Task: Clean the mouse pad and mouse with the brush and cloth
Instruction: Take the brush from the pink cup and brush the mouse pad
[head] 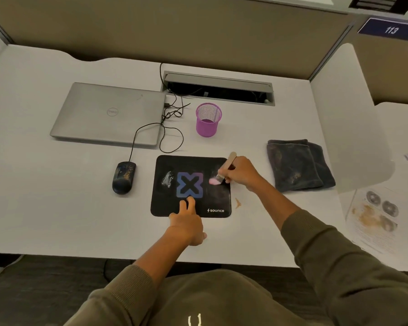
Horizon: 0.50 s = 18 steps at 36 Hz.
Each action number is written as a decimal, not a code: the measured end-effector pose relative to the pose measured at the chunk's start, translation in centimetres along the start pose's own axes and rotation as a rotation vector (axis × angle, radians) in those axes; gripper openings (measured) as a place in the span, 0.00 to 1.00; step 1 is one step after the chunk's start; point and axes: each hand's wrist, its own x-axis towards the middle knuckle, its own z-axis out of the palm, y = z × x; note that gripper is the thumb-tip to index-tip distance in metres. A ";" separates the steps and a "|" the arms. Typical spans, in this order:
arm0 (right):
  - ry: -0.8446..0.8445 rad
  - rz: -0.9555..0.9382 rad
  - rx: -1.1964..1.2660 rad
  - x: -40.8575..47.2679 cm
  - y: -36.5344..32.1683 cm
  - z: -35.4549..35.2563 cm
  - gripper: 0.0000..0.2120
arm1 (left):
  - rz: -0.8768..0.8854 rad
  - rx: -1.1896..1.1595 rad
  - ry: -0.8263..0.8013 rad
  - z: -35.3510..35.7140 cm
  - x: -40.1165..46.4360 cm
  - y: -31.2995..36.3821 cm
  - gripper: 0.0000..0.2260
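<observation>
A black mouse pad (165,203) with a blue X and a white smear on its left part lies on the white desk. My right hand (242,174) grips a small brush (224,170) with a pale handle; its pink bristles touch the pad's right side. My left hand (186,222) rests on the pad's front edge, two fingers pressing down on it. A dark wired mouse (124,177) with light specks sits left of the pad. A folded dark cloth (297,164) lies to the right of the pad, beyond my right hand.
A shut silver laptop (108,114) lies at the back left, with the mouse cable (172,137) looping beside it. A purple mesh cup (208,120) stands behind the pad. A brown stain (238,203) marks the desk, and stained paper (375,220) lies at the right.
</observation>
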 end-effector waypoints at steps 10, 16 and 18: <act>0.114 -0.003 0.023 -0.1 1.4 -0.5 0.11 | 0.002 -0.004 0.004 -0.1 -0.1 0.0 0.29; -0.067 -0.053 -0.166 -1.8 3.2 -0.6 0.11 | -0.002 0.001 -0.001 0.0 0.1 0.0 0.28; 0.028 -0.063 -0.102 -1.8 3.4 -1.2 0.10 | -0.003 0.002 -0.007 0.0 0.2 0.1 0.28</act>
